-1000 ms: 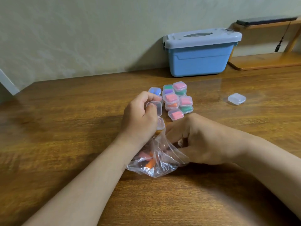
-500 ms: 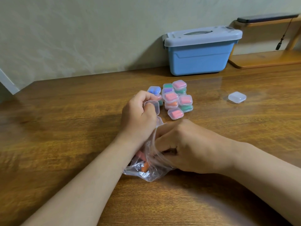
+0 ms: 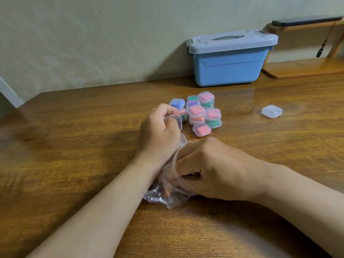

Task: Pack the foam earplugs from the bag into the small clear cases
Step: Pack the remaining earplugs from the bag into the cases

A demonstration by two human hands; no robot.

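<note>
At frame centre the left hand (image 3: 160,135) grips an open clear case (image 3: 176,120), while the right hand (image 3: 210,168) reaches into the bag (image 3: 158,199) of earplugs (image 3: 168,191) at lower centre, finger state indeterminable.

Left hand (image 3: 160,135) grips an open case (image 3: 176,121); right hand (image 3: 214,168) clutches the bag (image 3: 167,196) with curled fingers.

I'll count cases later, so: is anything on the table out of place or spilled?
One empty clear case lies alone on the table, off to the right of the stacked filled cases. It looks shut and holds no colour. Nothing lies spilled on the wood.
</note>
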